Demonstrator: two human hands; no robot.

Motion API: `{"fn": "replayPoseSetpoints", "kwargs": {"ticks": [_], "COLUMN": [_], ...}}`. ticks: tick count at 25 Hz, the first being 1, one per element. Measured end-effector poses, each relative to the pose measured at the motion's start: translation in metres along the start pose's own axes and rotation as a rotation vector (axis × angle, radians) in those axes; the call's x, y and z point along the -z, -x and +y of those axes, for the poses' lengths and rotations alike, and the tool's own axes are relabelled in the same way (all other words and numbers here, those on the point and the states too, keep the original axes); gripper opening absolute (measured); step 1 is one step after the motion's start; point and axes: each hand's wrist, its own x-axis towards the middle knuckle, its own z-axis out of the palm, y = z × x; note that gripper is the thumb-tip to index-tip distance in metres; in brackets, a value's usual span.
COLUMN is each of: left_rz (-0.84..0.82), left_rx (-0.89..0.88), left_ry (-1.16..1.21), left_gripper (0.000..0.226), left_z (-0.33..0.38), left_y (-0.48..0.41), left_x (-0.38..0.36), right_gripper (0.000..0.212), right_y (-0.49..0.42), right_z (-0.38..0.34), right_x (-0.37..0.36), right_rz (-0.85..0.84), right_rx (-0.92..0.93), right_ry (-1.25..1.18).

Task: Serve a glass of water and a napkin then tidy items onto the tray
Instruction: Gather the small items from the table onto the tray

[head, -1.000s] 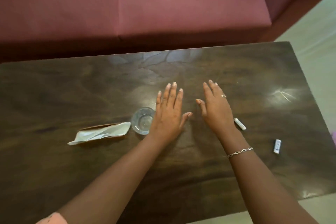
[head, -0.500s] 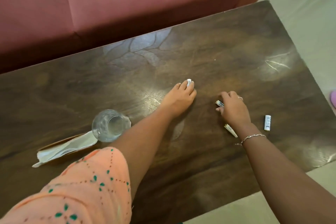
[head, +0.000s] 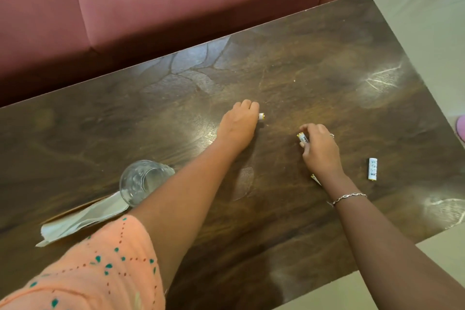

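The napkin (head: 83, 219) is seen well behind and to the left of the left hand (head: 241, 121), beside the forearm. Its near end meets the base of the glass (head: 143, 181), though whether it lies under the glass cannot be told. The glass stands upright and clear water is held in it; the level is hard to judge. Serving is therefore judged done, and the tidying step is judged to be in hand.

The left hand is curled knuckles-up on the table (head: 327, 58), and the first battery (head: 261, 116) is gripped in it, one gold-tipped end showing past the fingers. Apart from it, to the right, the second battery (head: 303, 138) is pinched between the thumb and fingers of the right hand (head: 318, 143). A third battery (head: 315, 179) is half hidden under the right wrist, and a fourth battery (head: 373, 168) lies untouched to the right of that wrist.

No tray is in view. For the next move, the two loose batteries would probably have to be gathered and the tray found.
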Motion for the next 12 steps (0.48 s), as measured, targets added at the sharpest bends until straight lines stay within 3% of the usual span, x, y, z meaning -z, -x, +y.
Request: {"fn": "replayPoseSetpoints", "kwargs": {"ticks": [5, 12], "left_rz": [0.227, 0.518], "left_rx": [0.141, 0.138], "left_ry": [0.276, 0.413], "left_gripper": [0.015, 0.011], "left_z": [-0.017, -0.085], "left_y": [0.047, 0.138], "left_x": [0.022, 0.085], "right_gripper": [0.029, 0.027], "right_y": [0.015, 0.054], "right_z": [-0.057, -0.174], "right_x": [0.01, -0.006], "right_rz": [0.092, 0.109], "right_rx": [0.113, 0.325], "right_ry": [-0.164, -0.192]}}
